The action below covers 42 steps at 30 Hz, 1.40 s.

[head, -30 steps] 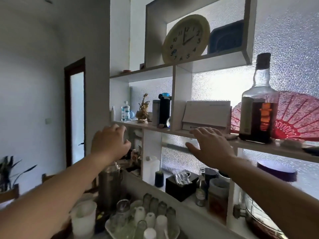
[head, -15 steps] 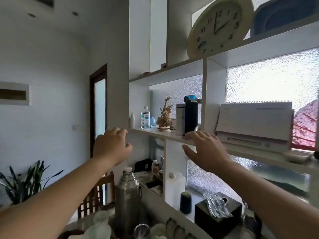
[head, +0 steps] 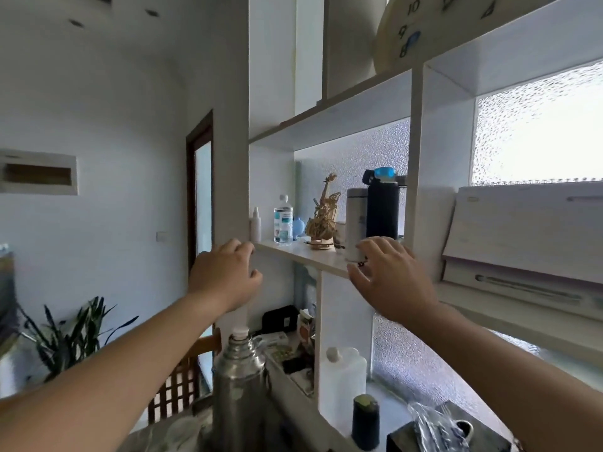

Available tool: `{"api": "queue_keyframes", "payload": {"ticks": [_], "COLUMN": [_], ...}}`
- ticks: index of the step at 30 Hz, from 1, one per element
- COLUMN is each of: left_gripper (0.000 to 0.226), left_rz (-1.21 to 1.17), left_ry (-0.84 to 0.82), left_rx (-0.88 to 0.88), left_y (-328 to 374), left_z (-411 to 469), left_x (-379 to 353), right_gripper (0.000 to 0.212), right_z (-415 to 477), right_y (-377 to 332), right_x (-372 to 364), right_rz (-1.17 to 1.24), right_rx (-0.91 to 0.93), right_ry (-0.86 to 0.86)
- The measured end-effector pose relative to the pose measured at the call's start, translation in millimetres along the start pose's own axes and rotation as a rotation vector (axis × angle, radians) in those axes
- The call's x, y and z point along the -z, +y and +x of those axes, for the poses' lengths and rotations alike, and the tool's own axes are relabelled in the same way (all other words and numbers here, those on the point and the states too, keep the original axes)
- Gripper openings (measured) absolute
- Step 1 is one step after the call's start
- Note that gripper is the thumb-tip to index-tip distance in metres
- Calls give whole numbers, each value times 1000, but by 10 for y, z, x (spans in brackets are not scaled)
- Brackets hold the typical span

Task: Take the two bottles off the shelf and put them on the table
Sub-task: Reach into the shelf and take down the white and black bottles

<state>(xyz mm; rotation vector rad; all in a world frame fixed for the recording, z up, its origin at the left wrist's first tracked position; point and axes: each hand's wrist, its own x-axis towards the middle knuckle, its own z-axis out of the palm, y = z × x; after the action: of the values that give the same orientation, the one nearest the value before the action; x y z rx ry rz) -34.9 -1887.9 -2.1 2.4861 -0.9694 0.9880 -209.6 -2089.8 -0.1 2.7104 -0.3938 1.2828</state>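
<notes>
White shelf unit (head: 329,261) is filling most of the frame, frosted glass behind it. Both arms are reaching up toward the middle shelf board.

Right hand (head: 390,277) is hovering in front of the board's front edge, fingers spread and loose, gripping nothing. It's sitting just below and in front of the white bottle (head: 355,223), partly covering its base; can't tell if a fingertip is touching it.

Left hand (head: 226,277) is hanging at the board's left end, fingers curled loosely, empty, not touching any bottle.

Both task bottles are standing upright on the middle shelf, right side of that compartment, against the vertical divider. Dark bottle (head: 382,207) with the blue lid is standing just right of the white one, the two side by side and looking like they're touching.

Calendar (head: 525,230) is leaning in the next compartment to the right. Steel thermos (head: 238,383) is standing below the left hand. Wooden figurine (head: 323,216) is sitting mid-shelf, left of the bottles. Clear water bottle (head: 283,220) is standing further left, small white spray bottle (head: 256,225) at the far left end.
</notes>
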Motion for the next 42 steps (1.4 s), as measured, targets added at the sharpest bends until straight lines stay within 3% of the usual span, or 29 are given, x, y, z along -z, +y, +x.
{"api": "queue_keyframes", "payload": {"ticks": [17,27,32,42], "left_gripper": [42,47,48,52], "left_rz": [-133,-339,-582,-901], "left_ry": [29,38,-13,-235], "left_rx": [-10,-106,-95,55], "left_y": [460,603,763,1110], "left_z": [908,1443,1670,1926], "left_x": [-663,-956,-1077,-1239], "right_gripper": [49,60,83,90], "right_z": [425,769,936,1048], "right_y": [289,178,231,351], "right_x": [-522,-570,-650,-800], "right_rz": [23,86,133,26], "right_rx": [-31,-411,-595,-681], "right_ry": [45,104,145,258]}}
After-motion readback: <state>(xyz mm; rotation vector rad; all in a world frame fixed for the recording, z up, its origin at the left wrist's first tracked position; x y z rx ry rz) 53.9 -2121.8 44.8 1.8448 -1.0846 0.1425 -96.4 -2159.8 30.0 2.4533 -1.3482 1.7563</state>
